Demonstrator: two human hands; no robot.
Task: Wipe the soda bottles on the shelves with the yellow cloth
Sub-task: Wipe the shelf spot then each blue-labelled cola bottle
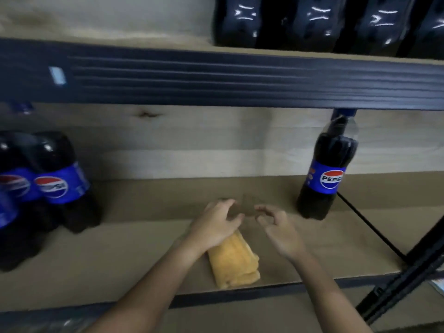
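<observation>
Lower shelf (120,255), both hands in over the cardboard lining. Left hand (216,227) lies on the far end of the folded yellow cloth (234,263), fingers (225,207) curled loosely down; contact looks likely, but I can't tell if they are gripping. Right hand (278,230) hovers just beside the cloth, fingers (263,210) spread and empty.

Relative to the fingers: cloth runs back from the left fingertips toward the shelf's front edge. Single soda bottle (326,171) stands upright beyond and to the right of the right fingers, near. Cluster of bottles (48,188) well off to the left. Another row on the upper shelf (216,78), above.

My read: cloth pick-up stage, no wiping yet. Next move calls for closing on the cloth, then steadying the single bottle with the free hand.
</observation>
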